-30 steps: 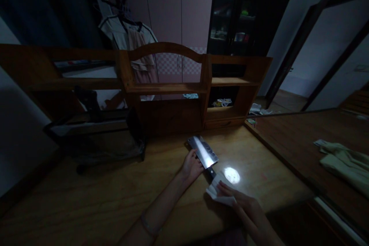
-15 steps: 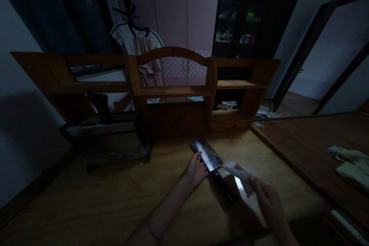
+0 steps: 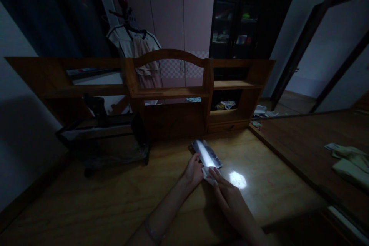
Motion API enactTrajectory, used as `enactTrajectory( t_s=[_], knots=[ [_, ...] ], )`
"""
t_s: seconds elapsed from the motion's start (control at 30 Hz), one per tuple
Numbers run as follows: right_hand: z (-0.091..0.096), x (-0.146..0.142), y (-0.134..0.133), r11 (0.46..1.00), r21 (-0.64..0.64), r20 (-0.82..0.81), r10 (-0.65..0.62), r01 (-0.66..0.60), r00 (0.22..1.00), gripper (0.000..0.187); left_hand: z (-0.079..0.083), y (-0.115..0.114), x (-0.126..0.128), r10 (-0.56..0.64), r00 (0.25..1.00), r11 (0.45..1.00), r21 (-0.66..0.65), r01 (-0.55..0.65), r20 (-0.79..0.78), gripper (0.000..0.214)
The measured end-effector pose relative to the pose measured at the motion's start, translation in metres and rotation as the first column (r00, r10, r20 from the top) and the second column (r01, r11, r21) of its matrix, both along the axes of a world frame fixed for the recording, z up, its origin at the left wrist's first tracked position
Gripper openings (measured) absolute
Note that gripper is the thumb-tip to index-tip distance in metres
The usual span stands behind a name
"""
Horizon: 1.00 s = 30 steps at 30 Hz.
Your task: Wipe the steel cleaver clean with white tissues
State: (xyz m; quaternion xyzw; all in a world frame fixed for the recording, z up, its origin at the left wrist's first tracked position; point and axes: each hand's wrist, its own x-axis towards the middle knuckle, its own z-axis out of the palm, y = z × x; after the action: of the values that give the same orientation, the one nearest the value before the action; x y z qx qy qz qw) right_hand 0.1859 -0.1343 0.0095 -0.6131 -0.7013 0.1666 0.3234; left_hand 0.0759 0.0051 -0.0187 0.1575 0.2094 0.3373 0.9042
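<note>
A cleaver [image 3: 208,154] lies tilted across the desk in front of me, its broad blade shining and pointing away. My left hand [image 3: 192,171] is closed on the blade's left edge, thumb on top, the other fingers partly out of sight. In my right hand [image 3: 229,196] is a crumpled white tissue [image 3: 208,175], pressed against the cleaver where the blade meets the handle. The handle is hidden under that hand and the tissue.
The wooden desk [image 3: 95,203] carries a shelf unit [image 3: 170,92] along its back. A dark-framed glass tank [image 3: 103,148] stands at the left. Folded light-green cloth [image 3: 350,169] lies on the brown surface to the right. A bright reflection shows right of the blade.
My right hand has moved left and brought the tissue down onto the cleaver, covering the handle that was visible before. My left hand stays at the blade. The view has shifted slightly.
</note>
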Motion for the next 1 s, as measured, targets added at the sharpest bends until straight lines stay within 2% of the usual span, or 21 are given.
enactTrajectory(
  t_s=[0.17,0.3,0.53,0.67,0.73,0.8,0.9,1.0],
  knots=[
    [0.001,0.003,-0.006,1.0,0.015,-0.015,0.006,-0.005,1.0,0.041,-0.001,0.0,0.002,0.027,0.999,1.0,0.013,-0.026,-0.022,0.018],
    [-0.001,0.007,-0.01,0.999,0.037,-0.028,0.005,-0.004,1.0,0.041,-0.009,0.0,0.005,0.037,0.997,0.999,0.043,-0.034,-0.066,0.015],
    [-0.009,0.022,-0.034,0.997,0.003,0.027,0.075,-0.075,0.997,0.042,-0.02,-0.003,0.009,0.091,0.992,0.987,0.142,-0.077,-0.089,0.048],
    [0.004,0.03,-0.046,0.995,-0.06,0.021,0.077,-0.075,0.997,0.039,-0.023,-0.002,0.008,0.095,0.993,0.983,0.164,-0.081,-0.077,0.054],
    [0.014,0.032,-0.046,0.993,-0.112,0.019,0.038,-0.036,0.999,0.036,-0.025,-0.001,0.007,0.091,0.994,0.982,0.173,-0.078,-0.067,0.056],
    [0.024,0.034,-0.041,0.989,-0.139,0.032,-0.043,0.047,0.999,0.042,-0.027,0.0,0.007,0.085,0.995,0.98,0.186,-0.073,-0.054,0.058],
    [0.034,0.031,-0.028,0.982,-0.085,0.024,-0.17,0.171,0.985,0.049,-0.028,0.0,0.007,0.086,0.995,0.976,0.204,-0.072,-0.058,0.057],
    [0.036,0.019,-0.011,0.991,-0.001,-0.057,-0.137,0.137,0.989,0.045,-0.027,0.0,0.007,0.089,0.989,0.975,0.214,-0.062,-0.119,0.053]
  ],
)
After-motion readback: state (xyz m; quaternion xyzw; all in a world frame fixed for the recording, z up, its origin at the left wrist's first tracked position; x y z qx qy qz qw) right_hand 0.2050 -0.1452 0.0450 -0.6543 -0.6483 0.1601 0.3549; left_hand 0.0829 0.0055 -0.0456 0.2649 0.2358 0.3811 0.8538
